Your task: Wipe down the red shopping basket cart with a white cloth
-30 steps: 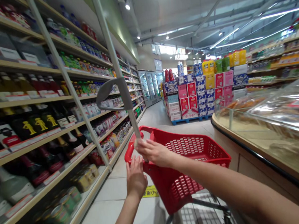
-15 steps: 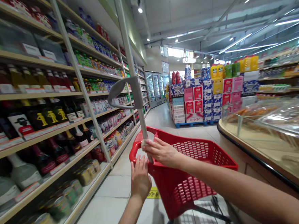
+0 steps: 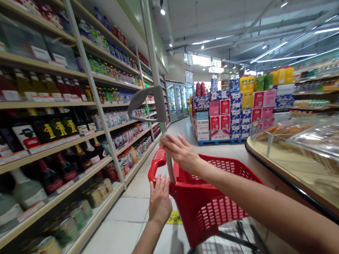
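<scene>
A red plastic shopping cart stands in front of me, with a grey metal pole rising from its handle end. My left hand lies over the near end of the red cart handle, its fingers bent lightly over it. Higher up, my right hand presses a small pale wipe against the pole, just above the handle. Most of the wipe is hidden by the fingers. A grey plastic loop is fixed to the pole above my right hand.
Shelves of bottles and cans run along the left. A curved counter with packaged food borders the right side. Stacked drink cartons stand on a blue pallet ahead. A yellow floor sticker lies beside the cart.
My right hand has slid up the pole with the wipe, from the level of the handle to above it. My left hand stays on the handle.
</scene>
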`<state>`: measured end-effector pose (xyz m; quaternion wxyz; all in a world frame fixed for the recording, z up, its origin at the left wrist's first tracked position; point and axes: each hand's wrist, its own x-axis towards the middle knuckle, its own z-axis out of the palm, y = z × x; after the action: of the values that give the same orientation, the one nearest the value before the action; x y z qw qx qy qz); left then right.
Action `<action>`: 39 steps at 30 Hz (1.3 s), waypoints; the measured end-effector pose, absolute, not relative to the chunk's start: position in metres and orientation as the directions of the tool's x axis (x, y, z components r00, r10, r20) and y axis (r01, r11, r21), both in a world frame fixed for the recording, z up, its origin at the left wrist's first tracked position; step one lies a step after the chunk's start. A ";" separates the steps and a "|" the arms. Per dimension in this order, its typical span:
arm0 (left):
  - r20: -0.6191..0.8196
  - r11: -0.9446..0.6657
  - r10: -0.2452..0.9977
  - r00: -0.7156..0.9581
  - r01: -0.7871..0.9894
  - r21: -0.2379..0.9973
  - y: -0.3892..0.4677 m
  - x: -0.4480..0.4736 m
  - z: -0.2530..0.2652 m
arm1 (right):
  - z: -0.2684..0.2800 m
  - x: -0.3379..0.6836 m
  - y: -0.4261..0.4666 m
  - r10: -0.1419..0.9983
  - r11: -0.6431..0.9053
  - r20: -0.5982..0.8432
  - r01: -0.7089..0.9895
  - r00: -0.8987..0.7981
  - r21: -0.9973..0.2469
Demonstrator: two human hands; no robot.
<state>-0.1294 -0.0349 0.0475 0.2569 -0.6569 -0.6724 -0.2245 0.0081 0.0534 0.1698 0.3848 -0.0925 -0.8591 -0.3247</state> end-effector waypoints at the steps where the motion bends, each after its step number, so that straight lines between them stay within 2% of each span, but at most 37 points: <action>1: 0.643 0.037 0.766 -0.007 0.999 -0.033 -0.035 -0.129 0.048 | 0.177 0.006 0.054 -0.072 0.771 0.752 0.442 -0.655 0.458; 3: 0.642 0.038 0.767 -0.008 0.999 -0.033 -0.035 -0.129 0.047 | 0.177 0.005 0.054 -0.075 0.783 0.743 0.422 -0.666 0.457; 7: 0.642 0.042 0.767 -0.006 0.998 -0.041 -0.035 -0.129 0.044 | 0.135 0.013 0.051 -0.133 0.814 0.609 0.264 -0.782 0.517; 14: 0.633 0.035 0.774 0.005 0.998 -0.050 -0.037 -0.128 0.046 | 0.105 0.012 0.038 0.052 0.850 0.797 0.445 -0.602 0.281; 18: 0.630 0.043 0.776 -0.009 0.998 -0.040 -0.038 -0.128 0.046 | 0.008 0.019 0.018 0.126 0.873 0.758 0.434 -0.640 0.222; 21: 0.624 0.053 0.781 -0.016 0.998 -0.041 -0.038 -0.128 0.046 | -0.052 0.024 0.006 0.139 0.891 0.735 0.407 -0.663 0.199; 23: 0.623 0.049 0.782 -0.007 0.998 -0.051 -0.038 -0.128 0.046 | -0.054 0.023 0.003 0.173 0.894 0.744 0.420 -0.645 0.157; 25: 0.623 0.046 0.782 0.000 0.997 -0.058 -0.038 -0.128 0.046 | -0.030 0.018 0.004 0.223 0.883 0.776 0.459 -0.590 0.096; 28: 0.624 0.051 0.781 0.005 0.996 -0.071 -0.037 -0.127 0.047 | 0.002 0.014 0.010 0.216 0.870 0.835 0.488 -0.505 0.070; 31: 0.627 0.047 0.779 0.024 0.994 -0.096 -0.037 -0.130 0.047 | -0.016 0.018 0.010 0.211 0.868 0.823 0.488 -0.528 0.090; 34: 0.617 0.021 0.784 0.065 0.991 -0.131 -0.039 -0.131 0.045 | -0.044 0.025 0.000 0.260 0.873 0.768 0.482 -0.585 0.072; 39: 0.733 -0.011 0.673 0.104 0.991 -0.130 -0.041 -0.114 0.038 | -0.019 0.031 0.000 0.349 0.834 0.813 0.550 -0.466 -0.042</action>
<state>-0.1139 -0.0410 0.0376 0.3257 -0.6677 -0.6232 -0.2446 0.0315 0.0004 -0.0194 0.4437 -0.2648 -0.8486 -0.1136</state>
